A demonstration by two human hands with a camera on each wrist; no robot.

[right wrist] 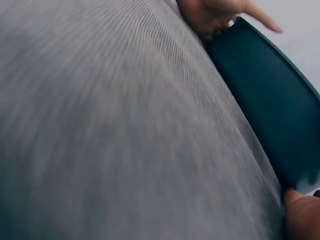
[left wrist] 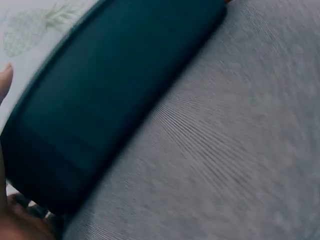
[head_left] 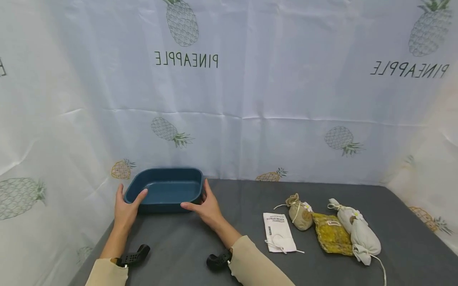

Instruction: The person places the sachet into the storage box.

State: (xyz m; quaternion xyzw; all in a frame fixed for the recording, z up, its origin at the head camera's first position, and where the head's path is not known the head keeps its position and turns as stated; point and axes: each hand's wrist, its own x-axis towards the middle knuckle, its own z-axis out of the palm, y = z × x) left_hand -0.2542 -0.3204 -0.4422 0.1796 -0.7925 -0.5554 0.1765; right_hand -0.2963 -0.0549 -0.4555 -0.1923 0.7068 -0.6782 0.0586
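A dark blue rectangular basin (head_left: pixel 166 194) sits at the back left of the grey table, with nothing seen inside it. My left hand (head_left: pixel 124 208) holds its left end, the thumb stretched up by the front rim. At the right end my right hand (head_left: pixel 209 206) grips the side, thumb against the front wall. The left wrist view shows the basin's long wall (left wrist: pixel 100 95) close up, with part of the left hand (left wrist: pixel 22 222) at its lower corner. In the right wrist view, the left hand's (right wrist: pixel 220 12) fingers curl at the basin's base; the right thumb (right wrist: pixel 302 212) touches the near end.
To the right on the table (head_left: pixel 247 206) lie a flat white cloth pouch (head_left: pixel 279 232) with a cord, a tan drawstring sachet (head_left: pixel 300 214), a yellow-green packet (head_left: pixel 332 234) and two white tied sachets (head_left: pixel 365 238). A pineapple-print curtain (head_left: pixel 243 87) hangs behind.
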